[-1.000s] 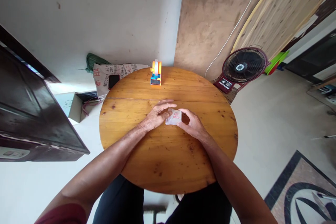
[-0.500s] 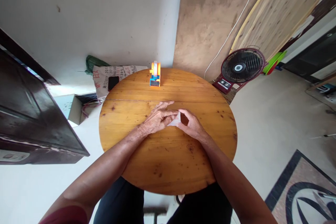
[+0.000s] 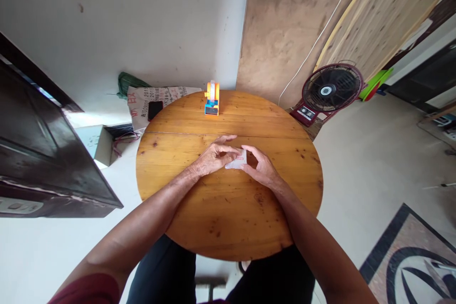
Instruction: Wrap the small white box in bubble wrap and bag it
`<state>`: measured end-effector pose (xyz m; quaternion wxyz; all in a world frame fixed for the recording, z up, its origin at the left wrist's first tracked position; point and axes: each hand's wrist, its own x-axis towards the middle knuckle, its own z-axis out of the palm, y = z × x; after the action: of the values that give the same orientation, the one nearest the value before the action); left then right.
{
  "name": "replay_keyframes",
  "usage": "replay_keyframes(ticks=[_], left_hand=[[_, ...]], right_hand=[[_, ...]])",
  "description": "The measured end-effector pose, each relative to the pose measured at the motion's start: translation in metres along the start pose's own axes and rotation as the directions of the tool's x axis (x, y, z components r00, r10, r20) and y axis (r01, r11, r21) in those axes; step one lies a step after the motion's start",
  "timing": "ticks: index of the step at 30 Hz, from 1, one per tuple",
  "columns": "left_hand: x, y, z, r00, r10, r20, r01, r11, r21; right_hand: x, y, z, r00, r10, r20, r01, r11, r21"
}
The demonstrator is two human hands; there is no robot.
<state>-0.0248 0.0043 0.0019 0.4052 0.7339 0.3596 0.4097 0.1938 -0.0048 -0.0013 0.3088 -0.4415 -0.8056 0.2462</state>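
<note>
A small white box [image 3: 236,163] with red print lies at the middle of the round wooden table [image 3: 228,218], between my hands. My left hand [image 3: 216,156] reaches over its left side, thumb and fingers closed on its upper left part. On the right, my right hand [image 3: 261,167] curves around the box's right edge, with the index fingertip at the top corner and the thumb at the lower one. The underside of the box is hidden.
An orange and blue tape dispenser [image 3: 212,99] stands at the table's back edge. Beyond the table are a printed sack [image 3: 138,99] with a dark object on it at left, and a dark red fan [image 3: 326,90] at right.
My left fingers have drawn back slightly to the left, so more of the box's red print shows. The whole view has shifted a little.
</note>
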Motion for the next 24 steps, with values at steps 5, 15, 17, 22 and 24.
replay_keyframes(ticks=[5,15,17,22,24], left_hand=[[0.000,-0.001,0.000,0.997,0.060,-0.043,-0.057,0.997,0.057],[0.000,-0.012,0.001,0.963,0.255,0.088,-0.269,0.891,0.366],[-0.001,-0.013,0.000,0.963,0.253,0.092,-0.269,0.891,0.365],[-0.001,-0.009,-0.001,0.960,0.263,0.093,-0.279,0.919,0.280],[-0.001,-0.006,-0.002,0.965,0.254,0.063,-0.261,0.937,0.231]], right_hand=[[-0.001,0.001,0.000,0.999,0.031,0.004,-0.031,0.999,-0.004],[0.001,0.003,0.000,0.999,0.038,0.025,-0.038,0.999,0.020],[0.001,0.006,0.001,0.999,0.033,0.027,-0.034,0.999,0.026],[-0.002,0.010,0.002,1.000,0.016,0.025,-0.017,0.999,0.031],[-0.002,0.008,0.002,1.000,0.005,0.020,-0.006,0.999,0.053]])
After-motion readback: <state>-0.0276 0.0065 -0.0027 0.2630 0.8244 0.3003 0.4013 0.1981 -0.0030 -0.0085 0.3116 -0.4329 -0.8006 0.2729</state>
